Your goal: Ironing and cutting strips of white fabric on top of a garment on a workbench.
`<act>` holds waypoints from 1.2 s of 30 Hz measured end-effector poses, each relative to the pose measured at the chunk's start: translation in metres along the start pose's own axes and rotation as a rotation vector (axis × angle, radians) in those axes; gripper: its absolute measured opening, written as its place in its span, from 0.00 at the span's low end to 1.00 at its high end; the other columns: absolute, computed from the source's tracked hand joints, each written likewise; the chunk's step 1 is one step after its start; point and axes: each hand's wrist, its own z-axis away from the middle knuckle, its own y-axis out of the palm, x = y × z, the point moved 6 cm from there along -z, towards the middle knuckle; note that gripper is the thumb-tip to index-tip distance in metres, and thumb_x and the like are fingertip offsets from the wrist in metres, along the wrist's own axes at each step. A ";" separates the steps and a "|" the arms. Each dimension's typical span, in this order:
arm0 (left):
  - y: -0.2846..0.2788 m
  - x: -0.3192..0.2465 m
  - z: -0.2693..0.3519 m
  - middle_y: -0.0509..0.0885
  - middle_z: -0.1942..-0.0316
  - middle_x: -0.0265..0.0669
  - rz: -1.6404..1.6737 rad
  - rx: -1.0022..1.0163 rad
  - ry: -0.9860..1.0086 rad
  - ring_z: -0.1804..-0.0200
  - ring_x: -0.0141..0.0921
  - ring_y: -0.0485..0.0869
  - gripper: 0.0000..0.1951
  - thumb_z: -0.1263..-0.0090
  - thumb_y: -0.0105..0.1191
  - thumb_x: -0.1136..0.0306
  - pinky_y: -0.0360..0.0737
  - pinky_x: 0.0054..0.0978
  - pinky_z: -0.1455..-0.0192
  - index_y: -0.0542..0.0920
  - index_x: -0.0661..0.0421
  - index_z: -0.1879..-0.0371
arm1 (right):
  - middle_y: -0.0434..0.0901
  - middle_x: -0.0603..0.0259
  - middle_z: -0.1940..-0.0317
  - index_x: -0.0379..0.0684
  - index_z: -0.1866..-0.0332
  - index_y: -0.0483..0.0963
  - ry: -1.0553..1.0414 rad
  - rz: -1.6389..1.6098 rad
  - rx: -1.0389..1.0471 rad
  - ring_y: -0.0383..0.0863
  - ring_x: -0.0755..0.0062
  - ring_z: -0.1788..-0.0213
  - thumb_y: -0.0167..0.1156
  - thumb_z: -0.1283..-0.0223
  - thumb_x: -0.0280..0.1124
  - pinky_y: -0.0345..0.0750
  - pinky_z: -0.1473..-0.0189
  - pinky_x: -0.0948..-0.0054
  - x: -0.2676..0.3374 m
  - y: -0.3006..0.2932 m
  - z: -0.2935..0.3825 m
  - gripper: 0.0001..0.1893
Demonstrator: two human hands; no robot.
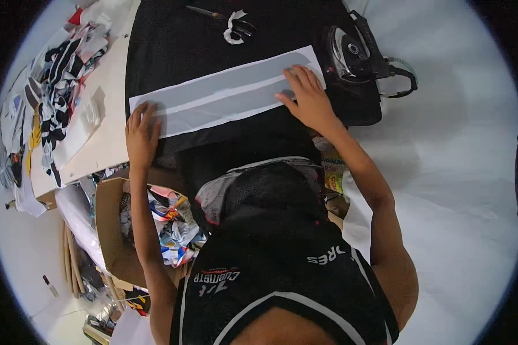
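A long white strip with two grey bands (224, 97) lies slanted across a black cloth-covered work surface (177, 47). My left hand (142, 133) rests on its left end, fingers apart. Near the right end, my right hand (306, 97) lies with spread fingers on the strip. Neither hand is closed around anything. Just right of the strip, a black clothes iron (354, 49) sits at the edge of the black cloth. Beyond the strip are scissors (244, 31) with white material wrapped at the handle, and a thin pointed metal tool (205, 12).
Fabric scraps (64, 86) are heaped on the pale table (108, 133) at the left. Below it stands an open cardboard box (112, 228) holding colourful scraps. The iron's cable (408, 79) loops out over white sheeting (449, 142) at the right.
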 end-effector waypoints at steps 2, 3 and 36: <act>0.006 -0.002 -0.001 0.74 0.36 0.41 -0.031 0.009 0.001 0.35 0.45 0.73 0.19 0.30 0.54 0.69 0.69 0.39 0.32 0.78 0.49 0.39 | 0.63 0.45 0.31 0.38 0.33 0.66 0.042 0.068 -0.005 0.58 0.45 0.27 0.56 0.33 0.48 0.58 0.26 0.54 -0.009 0.003 -0.002 0.31; 0.005 -0.002 0.002 0.74 0.36 0.41 -0.031 0.011 0.001 0.35 0.45 0.73 0.19 0.30 0.54 0.69 0.69 0.39 0.32 0.78 0.49 0.39 | 0.63 0.45 0.31 0.38 0.33 0.66 0.042 0.067 -0.004 0.58 0.45 0.27 0.56 0.33 0.48 0.58 0.26 0.54 -0.007 0.004 -0.001 0.31; -0.119 0.203 0.034 0.84 0.71 0.38 -0.228 -0.608 -0.550 0.63 0.40 0.81 0.08 0.38 0.63 0.62 0.76 0.38 0.61 0.86 0.54 0.70 | 0.77 0.54 0.64 0.35 0.58 0.72 -0.157 -0.558 0.127 0.78 0.57 0.60 0.51 0.29 0.34 0.73 0.57 0.62 0.110 -0.007 -0.015 0.11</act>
